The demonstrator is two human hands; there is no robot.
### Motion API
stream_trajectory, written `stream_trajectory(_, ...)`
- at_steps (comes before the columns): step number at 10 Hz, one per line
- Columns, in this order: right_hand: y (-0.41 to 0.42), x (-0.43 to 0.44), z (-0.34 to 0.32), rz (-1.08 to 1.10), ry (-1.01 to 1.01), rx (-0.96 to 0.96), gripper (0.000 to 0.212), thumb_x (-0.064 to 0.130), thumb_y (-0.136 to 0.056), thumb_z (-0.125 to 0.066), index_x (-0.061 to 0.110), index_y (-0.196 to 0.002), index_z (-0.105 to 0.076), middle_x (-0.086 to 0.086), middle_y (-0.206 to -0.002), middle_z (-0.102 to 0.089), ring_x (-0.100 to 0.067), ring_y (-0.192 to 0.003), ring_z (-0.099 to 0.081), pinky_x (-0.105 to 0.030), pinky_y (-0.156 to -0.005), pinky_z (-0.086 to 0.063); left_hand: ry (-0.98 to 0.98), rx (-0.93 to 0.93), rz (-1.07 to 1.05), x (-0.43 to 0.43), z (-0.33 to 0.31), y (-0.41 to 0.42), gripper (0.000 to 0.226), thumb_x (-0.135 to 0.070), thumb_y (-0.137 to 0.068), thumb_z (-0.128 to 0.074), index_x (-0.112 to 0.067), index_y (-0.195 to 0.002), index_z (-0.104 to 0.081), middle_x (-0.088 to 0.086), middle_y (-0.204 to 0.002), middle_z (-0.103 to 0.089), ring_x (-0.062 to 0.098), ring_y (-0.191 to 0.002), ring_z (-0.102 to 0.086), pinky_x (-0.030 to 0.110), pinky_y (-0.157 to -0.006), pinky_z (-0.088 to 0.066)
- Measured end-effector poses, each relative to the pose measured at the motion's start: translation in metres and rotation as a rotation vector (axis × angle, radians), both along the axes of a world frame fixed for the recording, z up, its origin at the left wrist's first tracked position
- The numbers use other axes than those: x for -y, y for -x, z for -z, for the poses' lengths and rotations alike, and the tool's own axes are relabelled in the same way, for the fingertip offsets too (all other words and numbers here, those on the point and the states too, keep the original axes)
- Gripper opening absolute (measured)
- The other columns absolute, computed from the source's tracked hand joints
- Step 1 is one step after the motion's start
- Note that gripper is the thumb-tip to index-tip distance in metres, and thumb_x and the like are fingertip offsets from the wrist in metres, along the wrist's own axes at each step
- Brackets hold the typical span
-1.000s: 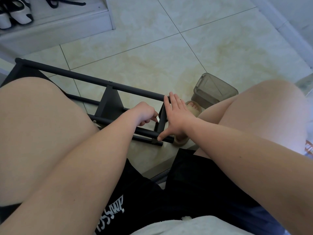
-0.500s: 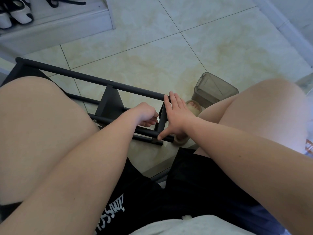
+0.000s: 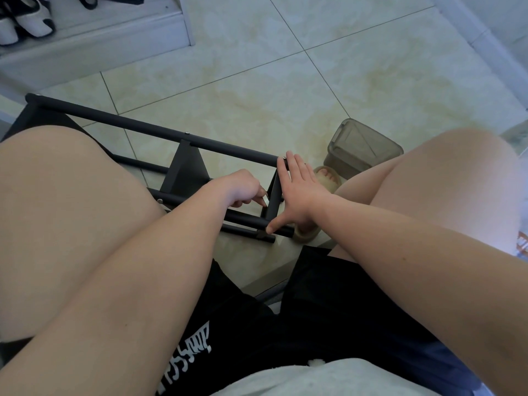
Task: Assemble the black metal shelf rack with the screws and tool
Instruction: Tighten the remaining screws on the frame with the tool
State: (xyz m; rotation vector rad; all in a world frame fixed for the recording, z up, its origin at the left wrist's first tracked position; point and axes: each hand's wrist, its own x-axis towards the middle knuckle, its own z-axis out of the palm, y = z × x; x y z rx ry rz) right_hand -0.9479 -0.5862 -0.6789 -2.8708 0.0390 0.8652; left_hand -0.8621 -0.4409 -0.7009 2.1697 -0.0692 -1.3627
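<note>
A: Ground?

B: Pale tiled floor (image 3: 257,81). The black rack (image 3: 128,122) lies on it between the seated person's knees. Its long rails run from far left to near right.

A: Which end is being worked?

B: The right end. The end upright (image 3: 273,195) crosses between the top rail and the lower rails, and both hands meet at it.

A: Right hand?

B: The right hand (image 3: 304,195) is flat, fingers straight and together against the upright's outer face, thumb down on the lower rail. It grips nothing and looks like a brace.

A: Left?

B: The left hand (image 3: 243,185) is on the inner side of the same upright with its fingers curled. It pinches a small silvery tool (image 3: 265,200) right up against the upright. I can't make out the tip or what it engages.

A: So what does the next move depend on?

B: My guess is the joint between the palms. The left hand is nearer to drive, while the right pushes back along the rail axis.

A: Anything else?

B: A smoky plastic box (image 3: 363,150) just beyond a slippered foot (image 3: 325,178), and one screw head (image 3: 186,133) midway along the top rail.
</note>
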Motion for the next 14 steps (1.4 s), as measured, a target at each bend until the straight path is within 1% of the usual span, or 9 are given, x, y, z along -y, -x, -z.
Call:
stream_trajectory(1,0.001,0.000,-0.001,-0.001,0.000,-0.003,0.167,0.088,-0.050,-0.074,0.008,-0.155,0.027,-0.019,-0.162,0.033,-0.033,-0.151,0.029,-0.044,-0.125,0.012,-0.019,-0.015,0.039,-0.002,0.001,-0.003,0.027,-0.012,-0.094,-0.046,-0.011,-0.097,-0.073,0.017,-0.117,-0.072,0.022,-0.066,-0.026,0.027,-0.054,-0.025)
stream_trajectory(2,0.000,-0.001,-0.001,0.001,-0.003,-0.004,0.167,0.089,-0.050,-0.074,0.008,-0.155,0.027,-0.018,-0.162,0.033,-0.033,-0.151,0.029,-0.044,-0.125,0.012,-0.026,-0.038,0.031,-0.005,0.004,-0.006,0.026,-0.013,-0.096,-0.047,-0.012,-0.100,-0.072,0.010,-0.106,-0.075,0.019,-0.063,-0.024,0.025,-0.052,-0.024)
stream_trajectory(3,0.000,-0.001,-0.001,0.003,0.002,-0.008,0.168,0.089,-0.049,-0.074,0.008,-0.155,0.027,-0.019,-0.162,0.033,-0.033,-0.151,0.029,-0.044,-0.125,0.012,-0.018,-0.050,0.014,-0.007,0.009,-0.007,0.023,-0.016,-0.096,-0.049,-0.013,-0.098,-0.072,0.009,-0.110,-0.075,0.019,-0.066,-0.029,0.025,-0.053,-0.025)
stream_trajectory(4,0.000,-0.002,-0.001,0.005,0.005,-0.002,0.168,0.088,-0.049,-0.075,0.007,-0.155,0.027,-0.019,-0.163,0.032,-0.034,-0.152,0.028,-0.044,-0.124,0.011,0.016,-0.054,-0.021,-0.008,0.012,-0.005,0.022,-0.020,-0.090,-0.054,-0.010,-0.096,-0.073,0.009,-0.105,-0.076,0.025,-0.079,-0.037,0.027,-0.057,-0.032)
stream_trajectory(6,0.001,-0.002,-0.002,0.002,0.008,-0.008,0.167,0.088,-0.050,-0.074,0.007,-0.155,0.027,-0.019,-0.163,0.032,-0.033,-0.152,0.027,-0.044,-0.124,0.011,0.130,-0.059,-0.079,-0.011,0.011,-0.003,0.026,-0.020,-0.067,-0.066,-0.010,-0.089,-0.078,0.011,-0.097,-0.077,0.022,-0.076,-0.041,0.026,-0.056,-0.035)
stream_trajectory(7,0.001,-0.002,-0.003,0.002,0.010,-0.008,0.166,0.088,-0.051,-0.074,0.007,-0.155,0.026,-0.019,-0.163,0.032,-0.034,-0.152,0.027,-0.044,-0.125,0.010,0.142,-0.112,-0.096,-0.012,0.013,-0.008,0.022,-0.013,-0.079,-0.074,-0.002,-0.098,-0.074,0.009,-0.091,-0.078,0.014,-0.064,-0.043,0.021,-0.051,-0.035)
stream_trajectory(9,0.000,-0.001,-0.003,-0.004,0.019,-0.013,0.165,0.088,-0.052,-0.074,0.006,-0.156,0.026,-0.020,-0.163,0.030,-0.035,-0.152,0.026,-0.046,-0.126,0.008,0.135,-0.217,-0.125,-0.013,0.014,-0.011,0.017,-0.013,-0.092,-0.068,-0.004,-0.106,-0.070,0.004,-0.093,-0.077,0.009,-0.060,-0.042,0.018,-0.051,-0.034)
stream_trajectory(13,0.000,-0.003,-0.003,-0.005,0.030,-0.017,0.166,0.092,-0.051,-0.070,0.006,-0.155,0.027,-0.019,-0.163,0.031,-0.034,-0.152,0.027,-0.044,-0.125,0.011,0.144,-0.319,-0.021,-0.017,0.016,-0.020,0.014,0.000,-0.091,-0.063,-0.010,-0.098,-0.070,0.000,-0.079,-0.076,0.008,-0.059,-0.043,0.017,-0.057,-0.040)
stream_trajectory(14,0.000,-0.004,-0.004,-0.003,0.029,-0.018,0.167,0.091,-0.050,-0.070,0.006,-0.155,0.027,-0.019,-0.163,0.031,-0.033,-0.152,0.027,-0.044,-0.125,0.011,0.144,-0.284,0.006,-0.017,0.015,-0.020,0.015,0.003,-0.089,-0.065,-0.009,-0.095,-0.072,-0.002,-0.066,-0.071,0.009,-0.059,-0.044,0.018,-0.057,-0.040)
